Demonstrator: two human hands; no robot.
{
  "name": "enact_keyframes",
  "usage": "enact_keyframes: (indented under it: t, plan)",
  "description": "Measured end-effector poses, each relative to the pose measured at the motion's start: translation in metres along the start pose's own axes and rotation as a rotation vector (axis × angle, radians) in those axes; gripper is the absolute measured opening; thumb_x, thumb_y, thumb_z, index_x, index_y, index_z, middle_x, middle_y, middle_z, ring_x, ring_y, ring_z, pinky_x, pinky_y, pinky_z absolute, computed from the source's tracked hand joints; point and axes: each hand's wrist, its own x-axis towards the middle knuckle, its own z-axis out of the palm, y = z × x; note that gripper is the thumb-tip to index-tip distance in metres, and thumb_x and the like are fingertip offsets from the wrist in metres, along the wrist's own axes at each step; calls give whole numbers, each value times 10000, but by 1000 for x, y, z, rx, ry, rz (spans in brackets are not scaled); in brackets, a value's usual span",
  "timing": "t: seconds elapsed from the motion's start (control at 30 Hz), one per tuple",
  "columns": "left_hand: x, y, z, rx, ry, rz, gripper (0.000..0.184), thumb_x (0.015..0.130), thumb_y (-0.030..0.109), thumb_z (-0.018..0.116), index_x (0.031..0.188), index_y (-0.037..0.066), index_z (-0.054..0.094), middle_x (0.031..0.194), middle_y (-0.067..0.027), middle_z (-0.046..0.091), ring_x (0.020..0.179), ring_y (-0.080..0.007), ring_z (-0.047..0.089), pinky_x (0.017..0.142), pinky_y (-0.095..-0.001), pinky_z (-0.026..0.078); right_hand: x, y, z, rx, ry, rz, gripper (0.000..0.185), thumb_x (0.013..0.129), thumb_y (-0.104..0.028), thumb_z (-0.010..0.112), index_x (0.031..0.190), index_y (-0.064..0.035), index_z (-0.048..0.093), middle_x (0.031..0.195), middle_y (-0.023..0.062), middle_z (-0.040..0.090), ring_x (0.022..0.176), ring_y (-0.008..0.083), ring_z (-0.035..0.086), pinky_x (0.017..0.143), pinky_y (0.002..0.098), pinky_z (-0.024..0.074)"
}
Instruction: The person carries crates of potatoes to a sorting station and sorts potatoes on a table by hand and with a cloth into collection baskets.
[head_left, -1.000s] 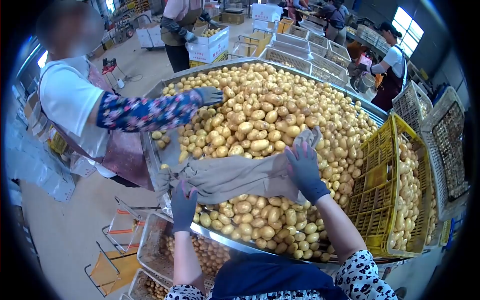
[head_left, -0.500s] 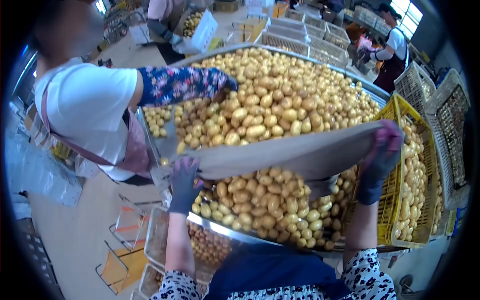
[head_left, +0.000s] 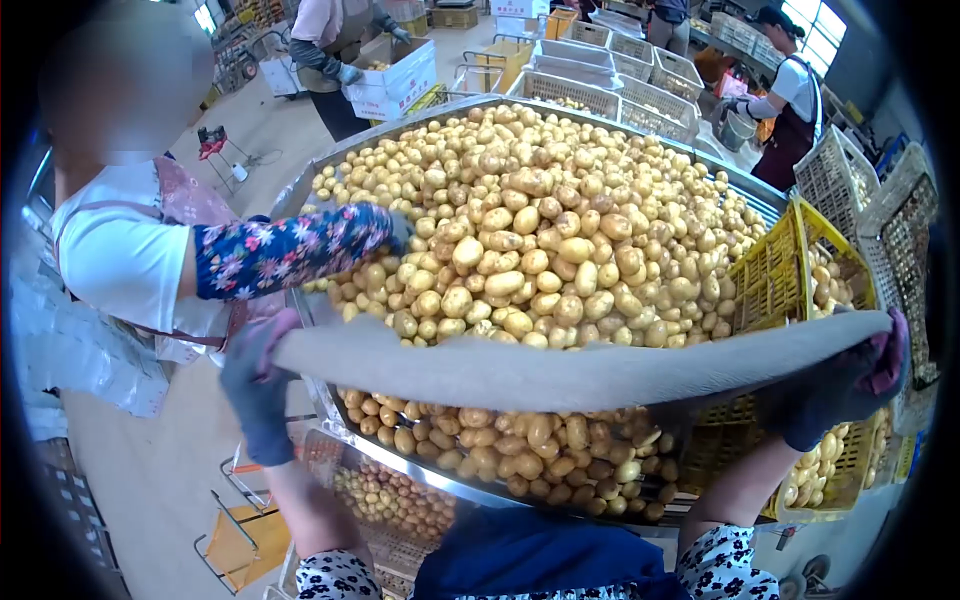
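Head view, nearest first: both bare forearms reach forward from white sleeves with dark spots [head_left: 728, 562], spread wide apart, the left slanting out to the left and the right slanting out to the right. The grey-gloved left hand [head_left: 256, 385] is closed on the left end of a long grey fabric cloth [head_left: 560, 378], its fingers blurred. The right hand [head_left: 838, 388], in a dark grey glove with purplish fingertips, is bent inward at the wrist and clasps the right end, with the fingers curled over it. Between them the cloth stretches nearly straight across the near part of a heap of yellow-brown round potatoes [head_left: 530, 245]; whether it touches them cannot be told.

The heap lies on a metal-edged table [head_left: 415, 468]. Just beside its right side leans a yellow plastic crate [head_left: 770, 275] holding more potatoes, behind the right end of the cloth. At the left, a co-worker's arm in a blue floral sleeve [head_left: 295, 250] extends level, its gloved hand [head_left: 400, 235] at the potatoes. Farther off, another person [head_left: 335, 50] reaches to a white box [head_left: 393, 85], near pale plastic crates [head_left: 575, 65].
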Motion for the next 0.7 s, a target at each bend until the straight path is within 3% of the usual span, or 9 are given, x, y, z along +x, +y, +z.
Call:
enact_keyframes:
  t: [0.1, 0.27, 0.3, 0.37, 0.4, 0.47, 0.53, 0.6, 0.7]
  plan:
    - [33, 7, -24, -45, -39, 116, 231, 756, 102, 613, 954, 2, 677, 978, -111, 677, 986, -250, 625, 908, -359, 449, 25, 28, -6, -111, -27, -259, 324, 946, -129, 515, 1201, 70, 501, 1129, 205, 594, 976, 254, 608, 860, 368, 513]
    - [139, 14, 15, -50, -178, 196, 305, 850, 224, 547, 1021, -7, 648, 996, -105, 662, 992, -256, 611, 907, -344, 435, 71, 99, 60, -308, -113, -463, 331, 896, -66, 591, 1217, 0, 548, 1186, 140, 593, 1051, 216, 587, 948, 325, 455]
    - [165, 17, 35, -54, -199, 225, 322, 845, 214, 548, 1090, 21, 626, 1054, -114, 640, 1025, -249, 596, 902, -341, 440, 75, 116, 89, -34, -172, -315, 307, 883, -29, 591, 1187, -2, 567, 1146, 123, 609, 1038, 198, 591, 943, 315, 455]
    - [210, 17, 94, -73, -199, 295, 409, 838, 218, 567, 1224, 83, 561, 1193, -134, 565, 1117, -248, 538, 911, -360, 435, 84, 144, 137, -361, -361, -298, 301, 867, -43, 572, 1167, -68, 586, 1159, 101, 593, 1059, 214, 580, 917, 316, 465]
    - [224, 17, 130, -91, -179, 337, 471, 837, 233, 584, 1288, 117, 518, 1273, -146, 513, 1176, -254, 496, 925, -381, 426, 90, 180, 160, -512, -539, -410, 334, 856, -113, 589, 1189, -103, 573, 1181, 87, 564, 1055, 258, 581, 901, 364, 470]
    - [225, 26, 200, 647, -172, 219, 595, 844, 389, 608, 1378, 205, 421, 1445, -115, 357, 1308, -330, 350, 971, -562, 346, 45, 202, 194, -699, -779, -273, 429, 829, -239, 645, 1231, -129, 544, 1209, 129, 529, 1103, 290, 540, 906, 408, 453]
    - [222, 54, 265, 394, -439, 145, 756, 782, 588, 598, 1413, 244, 365, 1502, -89, 260, 1367, -381, 214, 954, -696, 241, -1, 235, 230, -249, -918, -181, 488, 845, -402, 636, 1262, -169, 536, 1272, 143, 499, 1204, 295, 468, 952, 423, 407]
    - [190, 67, 338, 279, -498, 113, 729, 820, 694, 439, 1421, 290, 350, 1493, -106, 255, 1360, -374, 226, 987, -716, 193, -50, 217, 268, -442, -1183, -78, 530, 868, -564, 503, 1288, -242, 527, 1357, 103, 464, 1280, 276, 387, 1013, 536, 299]
    - [142, 26, 449, 105, -911, -5, 540, 932, 564, 248, 1437, 374, 260, 1524, -82, 211, 1378, -391, 176, 1023, -686, 197, -125, 223, 308, -593, -1457, 189, 654, 854, -657, 398, 1392, -284, 386, 1466, 83, 328, 1344, 318, 298, 1035, 636, 204]
